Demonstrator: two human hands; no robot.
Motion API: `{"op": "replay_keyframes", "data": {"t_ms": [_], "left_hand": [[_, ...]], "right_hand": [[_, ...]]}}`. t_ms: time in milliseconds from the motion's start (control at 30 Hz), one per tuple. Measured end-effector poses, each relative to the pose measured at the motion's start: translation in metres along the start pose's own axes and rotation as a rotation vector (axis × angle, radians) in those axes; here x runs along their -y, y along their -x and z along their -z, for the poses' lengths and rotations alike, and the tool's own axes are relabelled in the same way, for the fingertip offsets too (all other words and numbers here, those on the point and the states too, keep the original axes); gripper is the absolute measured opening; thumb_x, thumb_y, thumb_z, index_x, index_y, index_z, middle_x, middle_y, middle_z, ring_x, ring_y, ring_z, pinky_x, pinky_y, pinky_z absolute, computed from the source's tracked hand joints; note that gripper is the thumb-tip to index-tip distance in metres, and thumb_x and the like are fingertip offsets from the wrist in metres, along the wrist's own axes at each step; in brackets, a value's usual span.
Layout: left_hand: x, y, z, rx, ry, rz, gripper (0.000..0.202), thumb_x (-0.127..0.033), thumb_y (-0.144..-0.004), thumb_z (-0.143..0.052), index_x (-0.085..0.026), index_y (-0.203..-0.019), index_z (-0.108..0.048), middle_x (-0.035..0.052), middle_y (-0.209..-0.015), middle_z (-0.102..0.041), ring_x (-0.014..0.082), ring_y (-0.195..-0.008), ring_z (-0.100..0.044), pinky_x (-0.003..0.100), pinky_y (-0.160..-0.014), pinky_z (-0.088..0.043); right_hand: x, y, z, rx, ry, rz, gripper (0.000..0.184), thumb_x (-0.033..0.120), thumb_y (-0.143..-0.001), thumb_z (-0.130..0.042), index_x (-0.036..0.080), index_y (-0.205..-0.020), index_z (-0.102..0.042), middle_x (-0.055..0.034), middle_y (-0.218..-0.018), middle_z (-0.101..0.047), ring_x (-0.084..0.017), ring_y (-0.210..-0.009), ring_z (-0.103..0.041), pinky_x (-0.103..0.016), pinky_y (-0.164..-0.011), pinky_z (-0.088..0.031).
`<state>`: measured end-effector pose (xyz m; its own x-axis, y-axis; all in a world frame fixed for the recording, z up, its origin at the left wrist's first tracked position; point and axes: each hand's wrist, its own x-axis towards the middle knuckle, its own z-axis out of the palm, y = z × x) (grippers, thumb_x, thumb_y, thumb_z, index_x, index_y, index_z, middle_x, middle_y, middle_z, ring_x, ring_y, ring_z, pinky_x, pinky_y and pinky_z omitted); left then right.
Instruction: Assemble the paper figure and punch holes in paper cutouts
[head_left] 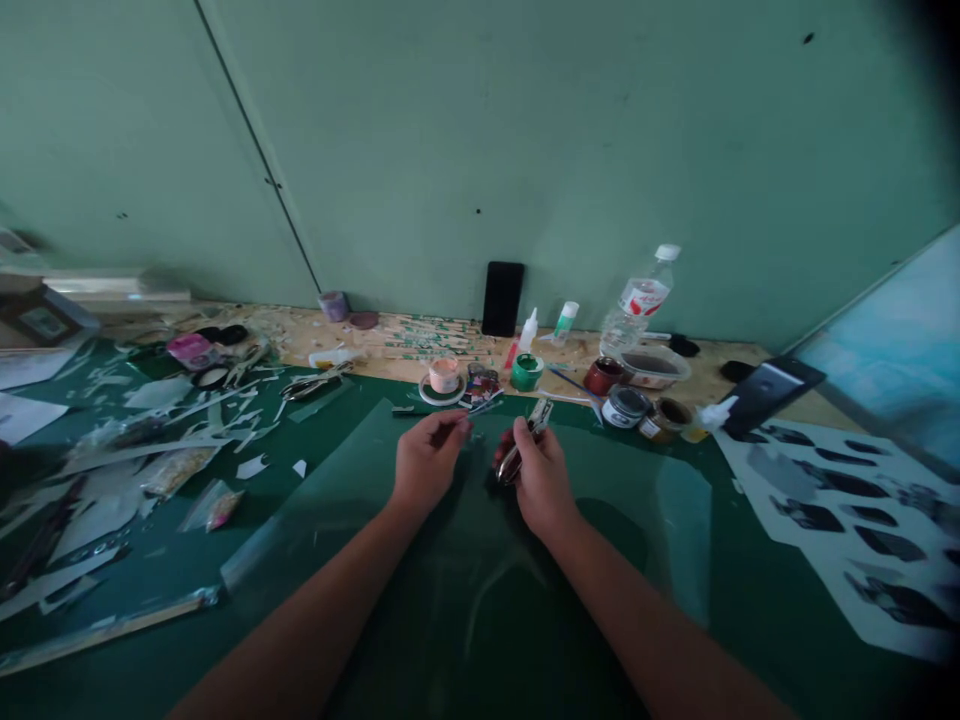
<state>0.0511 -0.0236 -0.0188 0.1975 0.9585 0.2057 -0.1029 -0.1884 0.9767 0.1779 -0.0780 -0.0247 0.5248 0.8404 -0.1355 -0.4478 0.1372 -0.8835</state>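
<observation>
My right hand (546, 478) is wrapped round a pair of pliers (538, 412). Their shiny metal jaws point up and away, and dark handles show below the thumb. To the left of them, my left hand (427, 462) is closed with thumb and fingertips pinched together. What it pinches, if anything, is too small to make out. Both hands are above a clear plastic sheet (337, 480) on the green cutting mat (172, 545). Just beyond them stand an open jar of green paint (526, 374) and a peach-coloured jar (444, 375).
Paper scraps and small bags litter the mat's left side, near a pink container (192, 350). Along the back are a leaning black phone (502, 298), a glue bottle (529, 330), a plastic water bottle (643, 300) and several paint jars. Printed sheets (832, 535) lie at right.
</observation>
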Motion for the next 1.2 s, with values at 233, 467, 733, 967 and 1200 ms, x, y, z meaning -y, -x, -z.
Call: {"op": "replay_keyframes", "data": {"t_ms": [233,467,733,967,1200], "left_hand": [[-0.007,0.013,-0.004,0.255,-0.244,-0.283,0.024,-0.009,-0.078,-0.058,-0.021,-0.087,-0.077,0.007,-0.108,-0.072,0.0206,-0.103,-0.066,0.036,-0.095,-0.05],[0.002,0.002,-0.013,0.063,0.362,0.242,0.039,-0.026,-0.07,-0.079,-0.02,-0.104,-0.061,-0.0008,-0.089,-0.065,0.0086,-0.067,-0.061,0.022,-0.063,-0.05],[-0.004,-0.008,-0.015,0.195,0.459,0.322,0.025,-0.03,-0.068,-0.081,-0.014,-0.08,-0.066,0.0004,-0.074,-0.065,0.0097,-0.059,-0.058,0.024,-0.055,-0.049],[-0.006,-0.006,-0.014,0.294,0.533,0.381,0.022,-0.025,-0.062,-0.082,-0.011,-0.073,-0.069,0.0014,-0.068,-0.064,0.0124,-0.06,-0.059,0.026,-0.055,-0.05],[-0.002,-0.005,-0.007,0.402,0.521,0.368,0.025,-0.015,-0.062,-0.081,-0.014,-0.086,-0.073,0.0023,-0.076,-0.069,0.0128,-0.066,-0.063,0.027,-0.066,-0.051]], "right_hand": [[0.008,0.003,-0.001,-0.022,0.024,-0.012,0.037,0.033,-0.063,-0.082,0.021,-0.083,-0.053,0.0085,-0.058,-0.057,-0.008,-0.046,-0.049,-0.019,-0.041,-0.038],[0.006,0.005,0.002,-0.01,0.175,0.028,0.039,0.035,-0.062,-0.084,0.02,-0.085,-0.056,0.0088,-0.059,-0.056,-0.009,-0.047,-0.051,-0.02,-0.042,-0.041],[0.008,0.003,0.0,-0.002,0.25,0.151,0.035,0.046,-0.072,-0.076,0.02,-0.085,-0.056,0.0062,-0.059,-0.06,-0.013,-0.045,-0.059,-0.024,-0.042,-0.046],[0.012,0.004,0.003,-0.018,0.281,0.226,0.035,0.044,-0.072,-0.076,0.02,-0.087,-0.056,0.0073,-0.056,-0.057,-0.012,-0.043,-0.055,-0.023,-0.04,-0.043],[0.01,0.004,0.004,-0.056,0.278,0.17,0.037,0.048,-0.072,-0.075,0.02,-0.087,-0.056,0.0058,-0.056,-0.059,-0.013,-0.043,-0.057,-0.024,-0.038,-0.044]]}}
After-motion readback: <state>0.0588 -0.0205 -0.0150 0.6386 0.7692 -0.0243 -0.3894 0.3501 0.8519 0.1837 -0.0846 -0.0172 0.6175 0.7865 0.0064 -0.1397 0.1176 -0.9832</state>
